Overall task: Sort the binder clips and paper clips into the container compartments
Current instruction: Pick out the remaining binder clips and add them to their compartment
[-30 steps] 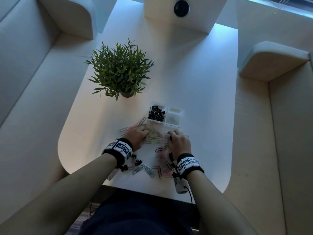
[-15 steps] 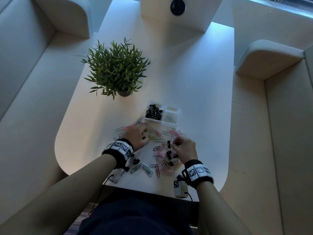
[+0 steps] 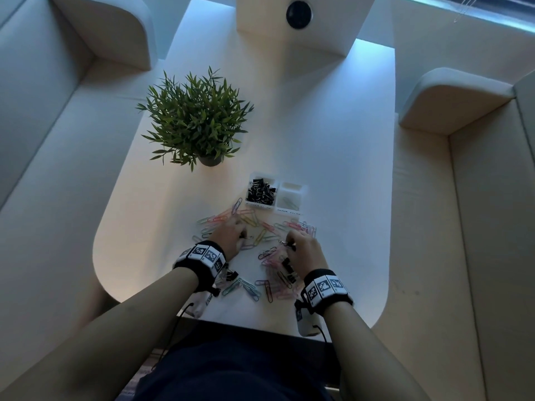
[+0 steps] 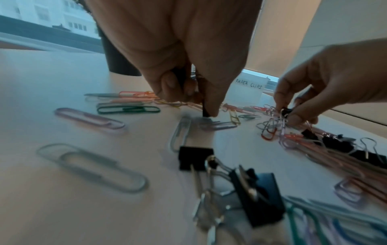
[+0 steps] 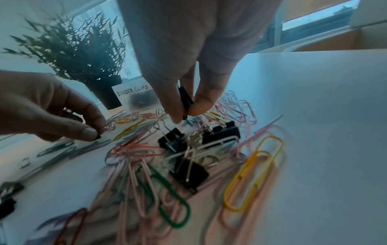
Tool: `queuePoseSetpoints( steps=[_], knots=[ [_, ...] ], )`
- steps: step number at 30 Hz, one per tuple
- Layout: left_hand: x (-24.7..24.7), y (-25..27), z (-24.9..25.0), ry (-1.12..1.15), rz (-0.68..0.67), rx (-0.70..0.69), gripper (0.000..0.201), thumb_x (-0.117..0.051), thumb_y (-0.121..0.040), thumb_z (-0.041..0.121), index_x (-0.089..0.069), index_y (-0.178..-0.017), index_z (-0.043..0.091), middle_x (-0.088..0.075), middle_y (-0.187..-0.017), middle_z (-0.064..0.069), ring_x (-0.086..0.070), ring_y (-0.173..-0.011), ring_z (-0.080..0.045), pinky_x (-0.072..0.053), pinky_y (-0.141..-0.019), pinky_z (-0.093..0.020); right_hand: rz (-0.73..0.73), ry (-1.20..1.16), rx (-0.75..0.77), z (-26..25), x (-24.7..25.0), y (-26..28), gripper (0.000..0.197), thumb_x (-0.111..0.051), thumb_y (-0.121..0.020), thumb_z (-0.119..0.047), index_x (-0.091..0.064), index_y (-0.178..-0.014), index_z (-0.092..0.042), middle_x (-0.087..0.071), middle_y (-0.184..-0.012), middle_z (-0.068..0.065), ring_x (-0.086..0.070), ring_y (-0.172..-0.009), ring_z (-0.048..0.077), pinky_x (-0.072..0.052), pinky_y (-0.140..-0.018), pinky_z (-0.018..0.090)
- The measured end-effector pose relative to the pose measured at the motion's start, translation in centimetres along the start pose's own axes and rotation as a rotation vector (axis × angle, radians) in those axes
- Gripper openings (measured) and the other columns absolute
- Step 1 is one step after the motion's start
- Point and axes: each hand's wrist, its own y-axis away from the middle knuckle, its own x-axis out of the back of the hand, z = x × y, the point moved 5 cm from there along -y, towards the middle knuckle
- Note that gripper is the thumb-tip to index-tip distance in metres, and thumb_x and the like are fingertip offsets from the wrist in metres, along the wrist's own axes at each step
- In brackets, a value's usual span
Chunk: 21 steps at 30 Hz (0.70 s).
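A clear two-part container (image 3: pixel 303 190) stands beyond the pile. Its left part, labelled binder clips (image 5: pixel 134 90), holds several black binder clips (image 3: pixel 260 192). Its right part, labelled paper clips (image 4: pixel 249 84), holds a paper clip (image 3: pixel 289 202). Coloured paper clips (image 3: pixel 254 219) and loose binder clips (image 5: pixel 188 174) are strewn over the white table (image 3: pixel 333 140). My left hand (image 3: pixel 238 235) (image 4: pixel 194 99) pinches a black binder clip (image 4: pixel 206 112) whose tip touches the table. My right hand (image 3: pixel 289 242) (image 5: pixel 186 109) pinches another black binder clip (image 5: pixel 185 99) just above the pile, with paper clips (image 4: pixel 272 126) tangled on it.
A potted green plant (image 3: pixel 197 120) stands behind and left of the container. Two more binder clips (image 4: pixel 240 182) lie near my left wrist. The table's near rounded edge (image 3: pixel 260 321) runs just behind my wrists. Cushioned seats (image 3: pixel 43 140) flank the table.
My right hand drew back from the clips beside the container and now pinches a binder clip. The left hand stayed over the left side of the pile.
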Motion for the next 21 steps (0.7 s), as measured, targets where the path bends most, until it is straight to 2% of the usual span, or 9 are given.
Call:
queuePoseSetpoints(
  steps=[4, 5, 6, 7, 8, 13, 17, 19, 21],
  knots=[
    [1.2, 0.6, -0.2, 0.134, 0.113, 0.014, 0.009, -0.061, -0.079, 0.003, -0.063, -0.087, 0.004, -0.064, -0.097, -0.013, -0.058, -0.087, -0.026, -0.051, -0.082, -0.041, 0.059, -0.161, -0.112, 1.2, 0.9, 0.4, 0.013, -0.065, -0.077, -0.001, -0.068, -0.084, -0.012, -0.069, -0.079, 0.003, -0.063, -0.069, 0.015, -0.053, -0.070, 0.024],
    [1.8, 0.8, -0.1, 0.198, 0.160, 0.030, 0.011, -0.061, -0.079, 0.003, -0.063, -0.090, 0.006, -0.065, -0.094, -0.010, -0.058, -0.083, -0.022, -0.052, -0.078, -0.038, 0.065, -0.201, -0.146, 1.5, 1.1, 0.6, 0.015, -0.068, -0.077, -0.004, -0.070, -0.088, -0.013, -0.070, -0.081, 0.002, -0.063, -0.070, 0.012, -0.053, -0.072, 0.021],
    [2.6, 1.0, 0.2, 0.258, 0.203, 0.047, 0.016, -0.060, -0.081, 0.003, -0.062, -0.096, 0.007, -0.065, -0.094, -0.005, -0.058, -0.081, -0.018, -0.052, -0.074, -0.029, 0.072, -0.240, -0.170, 1.6, 1.4, 0.6, 0.016, -0.071, -0.076, -0.007, -0.072, -0.091, -0.014, -0.071, -0.082, 0.002, -0.064, -0.071, 0.010, -0.053, -0.074, 0.019],
    [3.3, 1.1, 0.5, 0.307, 0.227, 0.075, 0.020, -0.059, -0.083, 0.004, -0.061, -0.102, 0.009, -0.063, -0.094, -0.001, -0.057, -0.080, -0.015, -0.048, -0.071, -0.020, 0.087, -0.273, -0.180, 1.7, 1.8, 0.7, 0.017, -0.073, -0.075, -0.008, -0.073, -0.091, -0.014, -0.072, -0.082, 0.001, -0.065, -0.071, 0.009, -0.053, -0.075, 0.018],
    [4.1, 1.1, 0.9, 0.346, 0.246, 0.107, 0.020, -0.057, -0.086, 0.005, -0.061, -0.105, 0.010, -0.062, -0.095, 0.001, -0.057, -0.081, -0.014, -0.044, -0.070, -0.017, 0.106, -0.297, -0.175, 1.5, 2.3, 0.6, 0.017, -0.074, -0.074, -0.009, -0.073, -0.090, -0.015, -0.073, -0.082, 0.001, -0.066, -0.072, 0.008, -0.054, -0.077, 0.019],
    [7.1, -1.9, 2.1, 0.511, 0.266, 0.321, 0.016, -0.048, -0.088, 0.011, -0.063, -0.094, 0.014, -0.066, -0.097, -0.005, -0.057, -0.086, -0.021, -0.039, -0.075, -0.024, 0.193, -0.315, -0.057, -2.1, 4.8, -2.2, 0.015, -0.073, -0.075, -0.007, -0.073, -0.089, -0.012, -0.074, -0.083, 0.004, -0.068, -0.075, 0.013, -0.054, -0.079, 0.023],
    [8.6, -5.4, 3.6, 0.454, 0.215, 0.362, 0.020, -0.048, -0.086, 0.011, -0.064, -0.097, 0.011, -0.067, -0.104, -0.012, -0.059, -0.095, -0.029, -0.043, -0.080, -0.028, 0.265, -0.253, -0.028, -5.4, 5.5, -6.8, 0.013, -0.070, -0.075, -0.005, -0.070, -0.088, -0.008, -0.072, -0.083, 0.009, -0.065, -0.076, 0.019, -0.050, -0.076, 0.022],
    [8.8, -6.6, 4.0, 0.426, 0.180, 0.380, 0.021, -0.049, -0.085, 0.010, -0.065, -0.098, 0.011, -0.067, -0.104, -0.014, -0.060, -0.093, -0.030, -0.045, -0.076, -0.027, 0.249, -0.212, -0.049, -6.3, 5.0, -8.5, 0.015, -0.067, -0.076, -0.003, -0.069, -0.091, -0.006, -0.071, -0.087, 0.012, -0.065, -0.080, 0.022, -0.047, -0.075, 0.021],
    [8.8, -7.2, 3.8, 0.408, 0.147, 0.410, 0.022, -0.051, -0.084, 0.011, -0.066, -0.100, 0.011, -0.068, -0.105, -0.015, -0.062, -0.093, -0.030, -0.049, -0.077, -0.029, 0.211, -0.161, -0.073, -6.8, 4.3, -9.5, 0.020, -0.066, -0.077, -0.003, -0.068, -0.097, -0.006, -0.069, -0.094, 0.014, -0.064, -0.084, 0.026, -0.047, -0.076, 0.023]
  ],
)
